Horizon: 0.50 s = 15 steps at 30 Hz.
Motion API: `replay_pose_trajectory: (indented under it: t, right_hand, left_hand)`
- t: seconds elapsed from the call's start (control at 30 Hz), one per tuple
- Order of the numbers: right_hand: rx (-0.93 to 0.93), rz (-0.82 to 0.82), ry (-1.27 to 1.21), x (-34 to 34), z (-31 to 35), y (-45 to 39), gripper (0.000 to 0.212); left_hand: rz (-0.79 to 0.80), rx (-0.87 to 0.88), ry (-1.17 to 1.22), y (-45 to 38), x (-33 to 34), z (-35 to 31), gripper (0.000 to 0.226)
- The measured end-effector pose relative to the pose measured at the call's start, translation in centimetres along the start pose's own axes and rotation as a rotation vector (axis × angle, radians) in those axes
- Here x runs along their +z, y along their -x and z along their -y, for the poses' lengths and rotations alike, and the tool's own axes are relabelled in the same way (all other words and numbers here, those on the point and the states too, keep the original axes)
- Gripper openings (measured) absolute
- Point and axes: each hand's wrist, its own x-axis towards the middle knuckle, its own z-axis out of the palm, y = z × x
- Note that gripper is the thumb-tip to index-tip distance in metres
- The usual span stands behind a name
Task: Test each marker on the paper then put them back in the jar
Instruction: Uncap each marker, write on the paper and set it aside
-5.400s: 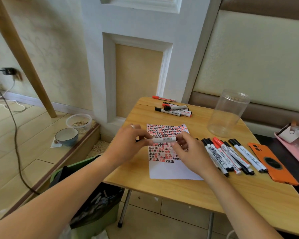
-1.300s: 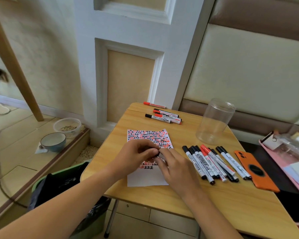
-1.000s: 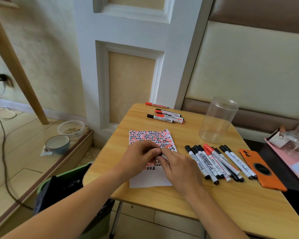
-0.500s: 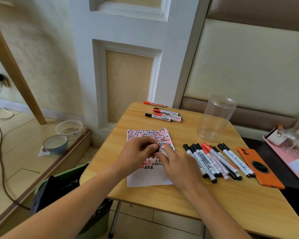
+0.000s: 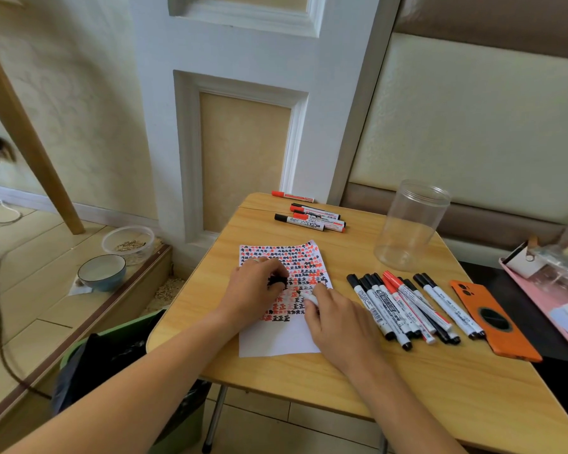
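while our left hand (image 5: pixel 256 290) pins the paper (image 5: pixel 284 299) mid-table, pinching a black cap (image 5: pixel 277 281), our right hand (image 5: pixel 336 317) grips the marker (image 5: pixel 309 298), tip down to write; jar (image 5: pixel 410 224) waits near the far right corner.

White paper (image 5: pixel 277 339) covered in red and black marks lies centre; capped markers (image 5: pixel 404 306) lie right; clear empty jar (image 5: pixel 410 224) stands upright far right.

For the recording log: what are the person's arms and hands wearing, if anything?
Both forearms are bare, with no sleeves, watch or gloves in view. The left hand wears a thin, pale ring on one finger. The right hand shows no jewellery that I can see.
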Motion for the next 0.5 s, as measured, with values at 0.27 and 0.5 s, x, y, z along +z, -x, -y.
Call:
replay_pose_trajectory:
  t: [0.27, 0.5]
  right_hand:
    - [0.029, 0.02, -0.041, -0.3, 0.0, 0.1, 0.034]
    - [0.023, -0.099, -0.307, -0.7, -0.7, 0.3, 0.03]
  left_hand:
    - [0.144, 0.042, -0.07, 1.3, -2.2, 1.2, 0.053]
    - [0.258, -0.007, -0.285, 3.0, -3.7, 3.0, 0.069]
